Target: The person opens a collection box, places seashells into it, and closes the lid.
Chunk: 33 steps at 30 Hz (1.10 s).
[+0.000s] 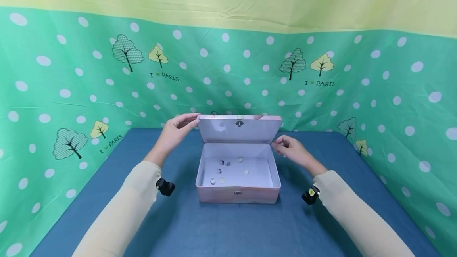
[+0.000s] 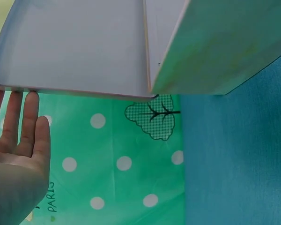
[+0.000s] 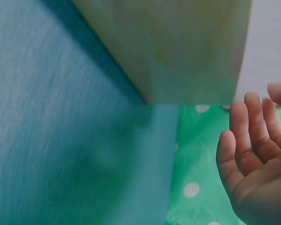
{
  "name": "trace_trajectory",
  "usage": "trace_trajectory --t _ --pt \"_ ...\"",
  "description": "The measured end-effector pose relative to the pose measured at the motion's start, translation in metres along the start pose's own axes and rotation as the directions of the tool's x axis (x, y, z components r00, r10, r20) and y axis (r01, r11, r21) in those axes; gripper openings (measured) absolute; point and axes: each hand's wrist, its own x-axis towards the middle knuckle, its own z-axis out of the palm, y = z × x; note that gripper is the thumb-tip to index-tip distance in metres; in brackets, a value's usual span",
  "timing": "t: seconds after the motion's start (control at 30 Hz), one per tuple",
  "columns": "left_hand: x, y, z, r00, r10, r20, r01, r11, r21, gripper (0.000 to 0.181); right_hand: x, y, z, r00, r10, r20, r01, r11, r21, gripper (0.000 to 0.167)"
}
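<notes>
A pink metal box (image 1: 239,195) with a pale interior stands on the table, its hinged lid (image 1: 237,132) raised at the back. Inside lie several small roundish pieces, among them a dark one (image 1: 219,171) and a whitish one (image 1: 246,172); their kind is too small to tell. My left hand (image 1: 176,130) grips the lid's upper left corner, thumb at the inner face and fingers along the side edge. At the lid's lower right corner, near the hinge, my right hand (image 1: 290,149) touches the edge with loosely bent fingers. The right wrist view shows its fingertips (image 3: 239,110) by that edge.
A blue cloth (image 1: 239,229) covers the table. Behind and at both sides hangs a green curtain (image 1: 228,78) with white dots and printed trees. Black wrist cameras, one on the left sleeve (image 1: 166,186) and one on the right (image 1: 310,195), hang beside the box.
</notes>
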Motion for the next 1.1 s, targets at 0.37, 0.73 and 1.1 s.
trace_trajectory --t 0.37,0.73,1.1 --pt "-0.012 -0.004 -0.006 0.998 -0.026 0.062 0.026 1.000 0.005 0.053 -0.006 -0.047 0.018 0.981 -0.154 0.115 0.150 0.988 0.045 0.038" --pt "-0.023 -0.010 -0.008 0.990 -0.065 0.125 0.064 0.998 0.006 0.049 -0.009 -0.092 0.045 0.925 -0.295 0.240 0.265 0.953 0.147 0.038" --pt "-0.025 -0.023 -0.016 0.956 -0.083 0.281 0.068 0.996 0.063 0.051 -0.025 -0.099 0.063 0.916 -0.322 0.237 0.266 0.933 0.243 0.036"
